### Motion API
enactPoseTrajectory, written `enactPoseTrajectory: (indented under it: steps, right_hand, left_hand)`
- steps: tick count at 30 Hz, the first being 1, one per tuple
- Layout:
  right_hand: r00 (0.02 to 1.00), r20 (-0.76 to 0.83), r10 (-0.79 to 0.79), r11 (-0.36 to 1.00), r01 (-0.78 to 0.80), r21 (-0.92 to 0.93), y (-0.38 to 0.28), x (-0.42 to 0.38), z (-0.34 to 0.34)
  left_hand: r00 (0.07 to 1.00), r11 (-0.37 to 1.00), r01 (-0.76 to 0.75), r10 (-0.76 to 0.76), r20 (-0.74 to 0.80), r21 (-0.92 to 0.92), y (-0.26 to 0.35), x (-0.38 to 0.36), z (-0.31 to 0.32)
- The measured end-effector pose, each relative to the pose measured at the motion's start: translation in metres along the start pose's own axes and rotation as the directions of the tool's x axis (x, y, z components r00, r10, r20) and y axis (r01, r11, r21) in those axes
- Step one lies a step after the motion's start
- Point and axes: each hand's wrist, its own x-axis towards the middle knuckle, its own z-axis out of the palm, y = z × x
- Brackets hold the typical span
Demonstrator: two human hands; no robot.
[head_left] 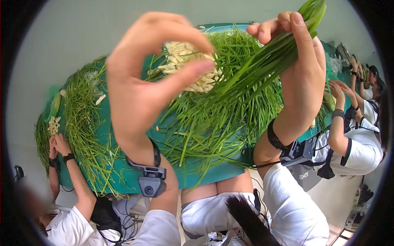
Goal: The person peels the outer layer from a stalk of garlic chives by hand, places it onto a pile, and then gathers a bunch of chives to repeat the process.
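My right hand [301, 61] is raised at the upper right, its fingers wrapped round a bunch of garlic chives [262, 61]. The long leaves slant down to the left from it. My left hand [141, 78] is up at the left of centre, slightly blurred. Its thumb and forefinger curve toward each other with a gap between the tips, and I see nothing held. Behind that gap lies a heap of peeled white pieces [203, 84], like garlic cloves, partly hidden by my left hand. Loose chives [221, 119] spread below and between both hands.
The green table [213, 176] carries another long pile of chives [80, 110] at the left. A person's hands [59, 145] are by a small white heap [53, 125] there. At the right, other people's hands [338, 92] are at the table. A wrist camera [151, 186] is strapped to my left forearm.
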Motion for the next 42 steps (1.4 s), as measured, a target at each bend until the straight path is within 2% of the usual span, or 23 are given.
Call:
enactPoseTrajectory:
  steps: [1, 2, 5, 6, 8, 9, 11, 14, 18, 20, 21, 23, 24, 29, 31, 33, 35, 36, 37, 39, 40, 42]
  right_hand:
    - [0.999, 0.044, -0.007, 0.993, 0.001, 0.119, -0.003, -0.002, 0.008]
    - [0.996, 0.088, -0.014, 0.972, -0.007, 0.236, -0.006, -0.004, 0.013]
    - [0.992, 0.127, 0.027, 0.95, -0.065, 0.305, -0.016, -0.006, 0.017]
    - [0.992, 0.127, 0.023, 0.95, -0.061, 0.306, -0.012, -0.005, 0.011]
    - [0.998, -0.009, 0.069, 0.996, -0.069, 0.061, -0.002, -0.003, -0.005]
    - [0.998, -0.011, 0.069, 0.996, -0.068, 0.062, -0.002, -0.004, -0.002]
    - [0.997, 0.06, -0.047, 0.973, 0.032, 0.227, -0.004, -0.007, 0.009]
    - [0.988, 0.114, -0.107, 0.963, 0.074, 0.258, -0.001, -0.005, 0.009]
    - [0.984, 0.163, -0.075, 0.953, 0.022, 0.302, -0.002, -0.001, 0.0]
    - [0.986, 0.166, -0.003, 0.999, 0.01, -0.041, 0.003, 0.005, -0.017]
    - [0.987, 0.163, -0.001, 0.999, 0.008, -0.043, 0.001, 0.002, -0.01]
    - [0.992, 0.118, -0.045, 0.961, 0.011, 0.277, -0.004, -0.004, 0.01]
    - [0.992, 0.119, -0.048, 0.96, 0.013, 0.279, -0.002, -0.002, 0.005]
    - [0.992, 0.078, 0.1, 0.993, -0.105, 0.059, -0.014, -0.003, 0.008]
    - [0.993, 0.106, 0.045, 0.995, -0.054, 0.085, -0.011, -0.008, 0.014]
    - [0.99, 0.142, -0.015, 0.993, -0.003, 0.119, -0.01, -0.01, 0.021]
    - [0.996, 0.05, 0.068, 0.997, -0.066, -0.042, -0.011, -0.013, 0.027]
    - [0.995, 0.096, -0.024, 0.996, 0.032, -0.082, 0.0, -0.011, 0.024]
    - [0.995, 0.094, -0.019, 0.996, 0.027, -0.081, -0.001, -0.013, 0.018]
    - [0.978, 0.118, 0.174, 0.973, -0.153, -0.17, -0.007, -0.011, 0.014]
    - [0.981, 0.076, 0.179, 0.974, -0.165, -0.158, -0.009, -0.013, 0.018]
    - [0.978, 0.108, 0.179, 0.969, -0.157, -0.189, -0.012, -0.011, 0.016]
  left_hand:
    - [0.99, 0.992, -0.12, 0.123, 0.069, -0.045, 0.004, 0.001, 0.005]
    - [0.991, 0.992, -0.114, 0.117, 0.066, -0.045, 0.007, 0.001, 0.012]
    - [0.975, 0.983, -0.18, 0.174, 0.137, 0.03, 0.011, 0.004, 0.031]
    - [0.983, 0.99, -0.141, 0.139, 0.118, 0.012, 0.009, 0.003, 0.037]
    - [0.989, 0.993, -0.12, 0.119, 0.088, 0.003, 0.008, 0.002, 0.043]
    - [0.989, 0.993, -0.121, 0.12, 0.09, 0.002, 0.009, 0.002, 0.042]
    - [0.989, 0.992, -0.125, 0.123, 0.084, 0.015, 0.012, 0.003, 0.043]
    - [0.988, 0.989, -0.136, 0.13, 0.087, 0.058, 0.01, 0.004, 0.044]
    - [0.985, 0.984, -0.164, 0.161, 0.063, 0.063, 0.004, 0.005, 0.047]
    - [0.984, 0.985, -0.166, 0.163, 0.066, 0.043, 0.003, 0.004, 0.048]
    - [0.984, 0.985, -0.166, 0.163, 0.068, 0.039, 0.004, 0.004, 0.049]
    - [0.985, 0.987, -0.161, 0.161, 0.066, 0.005, 0.003, 0.005, 0.046]
    - [0.985, 0.987, -0.164, 0.163, 0.065, 0.008, 0.002, 0.006, 0.044]
    - [0.984, 0.987, -0.158, 0.161, 0.073, -0.043, 0.003, 0.005, 0.027]
    - [0.976, 0.982, -0.187, 0.19, 0.107, -0.04, 0.005, 0.003, 0.024]
    - [0.994, 0.967, -0.056, 0.078, 0.08, -0.247, 0.01, -0.001, 0.024]
    - [0.995, 0.965, -0.059, 0.078, 0.067, -0.256, 0.009, 0.0, 0.025]
    - [0.995, 0.961, -0.057, 0.075, 0.058, -0.27, 0.009, -0.001, 0.025]
    - [0.996, 0.961, -0.052, 0.071, 0.061, -0.272, 0.009, -0.002, 0.026]
    - [0.999, 0.949, 0.022, -0.008, 0.046, -0.315, 0.007, -0.002, 0.025]
    - [0.999, 0.95, 0.016, -0.002, 0.044, -0.313, 0.006, -0.002, 0.023]
    - [0.998, 0.961, 0.008, 0.01, 0.062, -0.278, 0.003, -0.002, 0.021]
